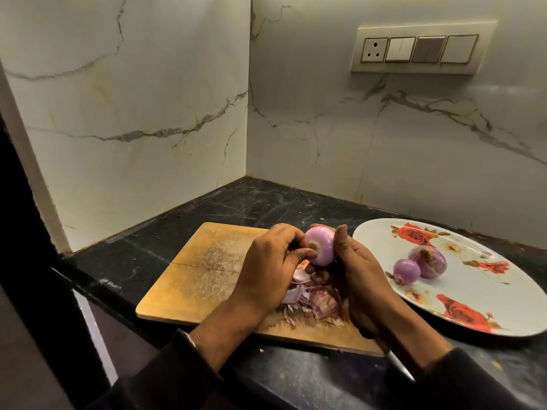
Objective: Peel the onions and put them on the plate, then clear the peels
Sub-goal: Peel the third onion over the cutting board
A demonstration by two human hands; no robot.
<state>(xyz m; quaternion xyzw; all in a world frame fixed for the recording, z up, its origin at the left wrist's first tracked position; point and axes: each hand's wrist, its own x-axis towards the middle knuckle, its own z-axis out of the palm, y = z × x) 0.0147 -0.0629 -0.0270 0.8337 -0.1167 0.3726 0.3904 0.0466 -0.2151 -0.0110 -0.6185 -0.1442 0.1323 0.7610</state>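
Purple and smooth, a peeled onion [320,246] is held above the far right part of a wooden cutting board [204,270], between both hands. The left hand [266,273] is curled around its left side, with the thumb pressed at the brown root end, which is turned toward the camera; the grip is thus closed on the onion. The right hand [359,276] is closed on the onion's right side, the thumb laid upright against it. Dark sleeves are seen at both wrists.

A heap of pink and papery peels [310,300] is spread on the board's near right portion, directly beneath the hands. The board is laid near the front edge of a dark stone worktop [207,208], toward its left corner.

A white oval plate [473,291] printed with red roses is set on the worktop just right of the board. Two onions are placed on its left half, touching each other: a small onion [407,269] and, behind it, a larger onion [429,260].

Marble-patterned walls are met at the worktop's far corner, and a switch panel [420,48] is mounted on the right wall.
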